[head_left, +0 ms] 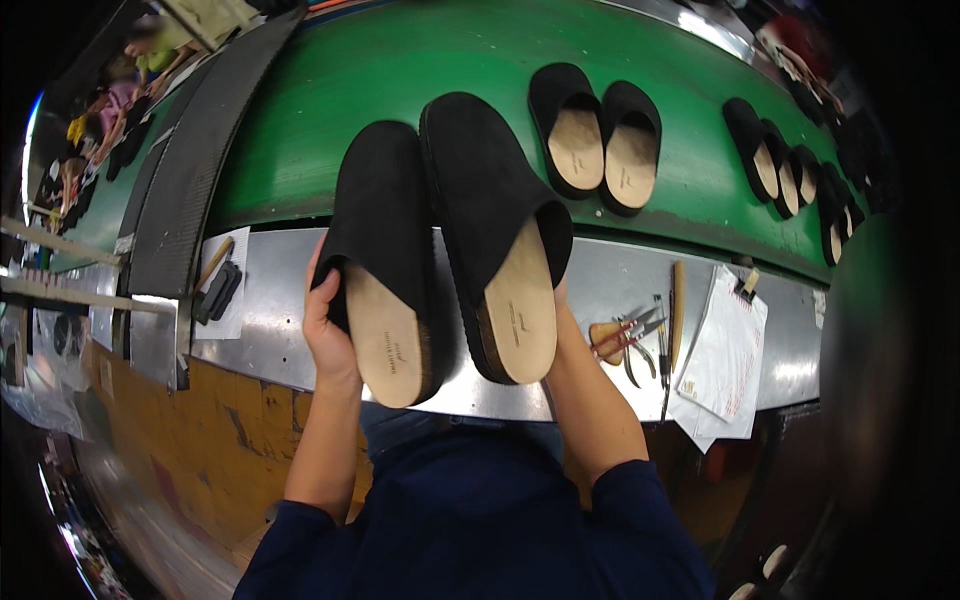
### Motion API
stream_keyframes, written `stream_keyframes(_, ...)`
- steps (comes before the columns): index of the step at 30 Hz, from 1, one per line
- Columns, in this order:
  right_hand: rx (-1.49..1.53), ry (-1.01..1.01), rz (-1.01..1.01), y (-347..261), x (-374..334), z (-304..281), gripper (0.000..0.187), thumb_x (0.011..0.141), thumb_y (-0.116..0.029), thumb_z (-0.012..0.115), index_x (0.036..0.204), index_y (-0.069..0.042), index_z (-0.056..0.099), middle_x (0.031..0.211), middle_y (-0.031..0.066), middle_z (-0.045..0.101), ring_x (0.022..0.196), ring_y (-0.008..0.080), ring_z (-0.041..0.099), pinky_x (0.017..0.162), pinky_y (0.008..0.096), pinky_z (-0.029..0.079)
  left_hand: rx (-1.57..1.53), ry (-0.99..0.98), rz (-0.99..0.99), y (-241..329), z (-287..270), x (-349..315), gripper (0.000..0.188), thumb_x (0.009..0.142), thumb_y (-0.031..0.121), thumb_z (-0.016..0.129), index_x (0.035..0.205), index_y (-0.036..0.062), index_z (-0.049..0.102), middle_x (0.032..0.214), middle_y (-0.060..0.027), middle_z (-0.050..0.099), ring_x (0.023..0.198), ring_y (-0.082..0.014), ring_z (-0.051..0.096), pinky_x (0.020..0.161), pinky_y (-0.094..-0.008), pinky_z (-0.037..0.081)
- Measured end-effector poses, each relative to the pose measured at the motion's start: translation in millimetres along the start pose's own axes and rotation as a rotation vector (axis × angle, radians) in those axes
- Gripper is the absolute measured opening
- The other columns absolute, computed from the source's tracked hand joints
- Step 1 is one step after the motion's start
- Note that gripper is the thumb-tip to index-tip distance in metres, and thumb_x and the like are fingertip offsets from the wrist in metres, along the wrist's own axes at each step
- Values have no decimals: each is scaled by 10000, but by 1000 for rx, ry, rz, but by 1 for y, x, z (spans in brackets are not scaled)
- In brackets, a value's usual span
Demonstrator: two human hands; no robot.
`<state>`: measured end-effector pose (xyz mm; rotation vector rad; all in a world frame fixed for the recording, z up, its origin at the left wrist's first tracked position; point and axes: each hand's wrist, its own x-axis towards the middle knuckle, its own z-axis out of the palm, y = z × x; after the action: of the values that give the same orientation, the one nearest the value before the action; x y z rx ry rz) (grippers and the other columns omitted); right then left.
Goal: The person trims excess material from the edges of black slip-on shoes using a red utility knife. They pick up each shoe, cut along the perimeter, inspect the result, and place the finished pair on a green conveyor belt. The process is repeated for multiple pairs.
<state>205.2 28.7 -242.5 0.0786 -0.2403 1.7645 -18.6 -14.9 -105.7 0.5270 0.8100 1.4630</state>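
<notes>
Holding a pair of black suede clogs with pale cork-coloured insoles up over the metal bench edge [260,330], I have one in each hand, toes pointing to twelve o'clock and heels toward me at six. My left hand [328,335] wraps the heel of the left black clog [385,250] from its nine o'clock side, fingers clenched around the sole edge; my right hand [562,300] is mostly hidden behind the right black clog [495,220], but the wrist rises straight under it, so I judge it is grasping that clog from beneath. They are held side by side, nearly touching, insoles up, which I read as a way to compare the two against each other. Each upper is matte, dark and closed at the toe, with an open back, a light tan footbed bearing a small stamped mark, and a thick dark sole rim. Beyond them, at twelve o'clock, the green conveyor belt [330,130] carries another matching pair of black clogs [600,135], and further pairs [780,170] sit toward two o'clock. At three o'clock on the bench lie pliers and slim hand tools [640,335] beside a stack of white papers [725,355].
</notes>
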Motion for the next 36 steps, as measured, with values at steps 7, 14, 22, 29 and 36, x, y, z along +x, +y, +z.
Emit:
stream_keyframes(7, -153, 81, 6, 2, -4, 58, 556, 1054, -379, 356, 1463, -2, 370, 1393, 186, 514, 1189, 287, 604, 967, 368, 550, -62, -54, 133, 0, 18, -2, 556, 924, 189, 439, 1461, 46, 409, 1431, -134, 494, 1316, -264, 484, 1133, -376, 356)
stream_keyframes(14, -208, 163, -12, -3, 5, 54, 530, 1051, -351, 373, 1439, 9, 399, 1347, 195, 548, 1136, 275, 634, 917, 348, 578, -37, -66, 142, 6, 28, -2, 525, 945, 187, 424, 1452, 53, 422, 1417, -133, 508, 1307, -262, 493, 1124, -377, 369)
stream_keyframes(22, -196, 174, 3, 6, 4, 58, 507, 1045, -324, 409, 1440, -6, 409, 1355, 178, 539, 1156, 254, 608, 941, 335, 544, -107, -38, 55, 10, 40, -8, 459, 995, 224, 410, 1425, 67, 450, 1371, -110, 541, 1267, -248, 525, 1088, -381, 408)
stream_keyframes(29, -256, 174, 7, 2, -1, 59, 490, 1039, -301, 441, 1440, -20, 419, 1363, 163, 532, 1173, 235, 585, 962, 324, 514, 0, -115, 204, 4, 33, -9, 550, 954, 189, 369, 1487, 52, 358, 1463, -125, 457, 1350, -259, 450, 1153, -384, 335)
stream_keyframes(36, -443, 212, 15, -6, -1, 59, 477, 1034, -277, 472, 1441, -34, 428, 1370, 148, 525, 1190, 217, 562, 983, 312, 484, 155, -265, 397, 8, 36, -15, 741, 836, 260, 434, 1515, 26, 257, 1492, -154, 391, 1381, -263, 415, 1168, -393, 318)
